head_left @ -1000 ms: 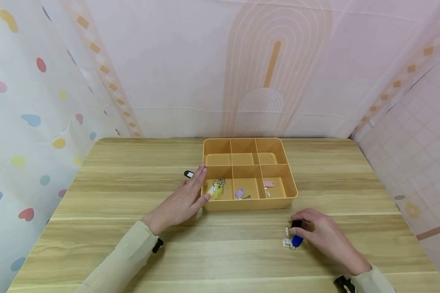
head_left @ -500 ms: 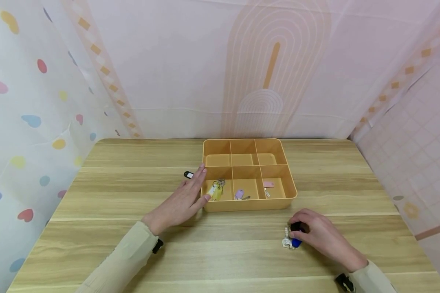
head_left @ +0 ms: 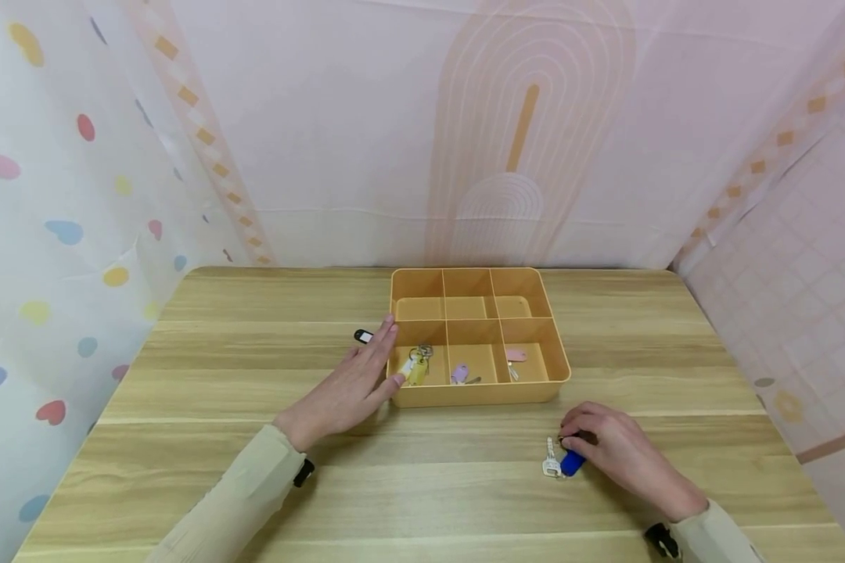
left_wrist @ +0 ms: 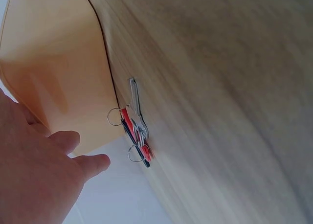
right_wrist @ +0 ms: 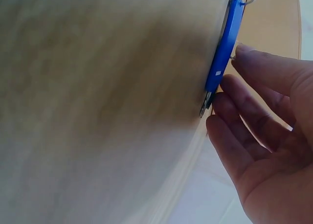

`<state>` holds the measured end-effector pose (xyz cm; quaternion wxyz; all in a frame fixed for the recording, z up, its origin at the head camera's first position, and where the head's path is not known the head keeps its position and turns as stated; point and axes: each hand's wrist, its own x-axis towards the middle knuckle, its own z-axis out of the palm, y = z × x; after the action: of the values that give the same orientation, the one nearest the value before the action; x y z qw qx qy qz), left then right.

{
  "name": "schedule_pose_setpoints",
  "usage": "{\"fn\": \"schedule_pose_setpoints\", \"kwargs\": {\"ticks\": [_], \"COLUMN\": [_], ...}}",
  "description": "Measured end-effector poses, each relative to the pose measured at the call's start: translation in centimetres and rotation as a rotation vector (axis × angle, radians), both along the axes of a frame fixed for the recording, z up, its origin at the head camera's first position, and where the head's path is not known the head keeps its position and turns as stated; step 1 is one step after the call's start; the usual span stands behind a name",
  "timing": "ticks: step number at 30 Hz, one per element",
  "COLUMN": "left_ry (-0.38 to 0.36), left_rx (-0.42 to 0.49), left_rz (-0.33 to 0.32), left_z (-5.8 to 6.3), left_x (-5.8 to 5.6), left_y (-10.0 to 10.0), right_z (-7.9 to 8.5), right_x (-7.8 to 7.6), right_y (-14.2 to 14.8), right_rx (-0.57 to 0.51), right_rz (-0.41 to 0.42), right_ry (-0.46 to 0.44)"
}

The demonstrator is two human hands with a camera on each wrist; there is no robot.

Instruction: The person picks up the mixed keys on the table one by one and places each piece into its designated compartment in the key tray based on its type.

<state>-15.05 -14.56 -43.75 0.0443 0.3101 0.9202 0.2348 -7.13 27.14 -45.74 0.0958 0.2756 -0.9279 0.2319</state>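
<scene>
My left hand (head_left: 345, 391) rests its straight fingers against the left side of an orange divided box (head_left: 475, 394). Beside that wall, a black key tag (head_left: 363, 335) shows past the fingers; the left wrist view adds a red tag (left_wrist: 128, 120), rings and a silver key (left_wrist: 135, 97) there. Right of the box's front, my right hand (head_left: 616, 453) pinches at a key ring with thumb and fingertips, low over the table. A blue key tag (head_left: 573, 463) and a silver key (head_left: 551, 463) lie at those fingertips. The fingers mostly hide a dark tag there.
The front compartments hold keys with yellow tags (head_left: 418, 371), a purple tag (head_left: 461, 373) and a pink tag (head_left: 516, 355). The box stands toward the back of the wooden table (head_left: 422, 500). Patterned cloth (head_left: 338, 125) hangs behind and at both sides.
My right fingers have shifted slightly over the keys; the black tag seen between them earlier is now mostly covered, and a ring shows at the fingertips. My left hand stays on the box.
</scene>
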Motion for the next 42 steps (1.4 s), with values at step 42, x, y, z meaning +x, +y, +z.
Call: {"fn": "schedule_pose_setpoints", "kwargs": {"ticks": [42], "left_ry": [0.007], "left_rx": [-0.014], "left_rz": [0.007], "left_z": [0.0], "left_x": [0.0], "left_y": [0.2], "right_z": [2.5], "right_x": [0.4], "right_y": [2.0], "right_rx": [-0.201], "right_rz": [-0.191], "right_ry": [0.063]}}
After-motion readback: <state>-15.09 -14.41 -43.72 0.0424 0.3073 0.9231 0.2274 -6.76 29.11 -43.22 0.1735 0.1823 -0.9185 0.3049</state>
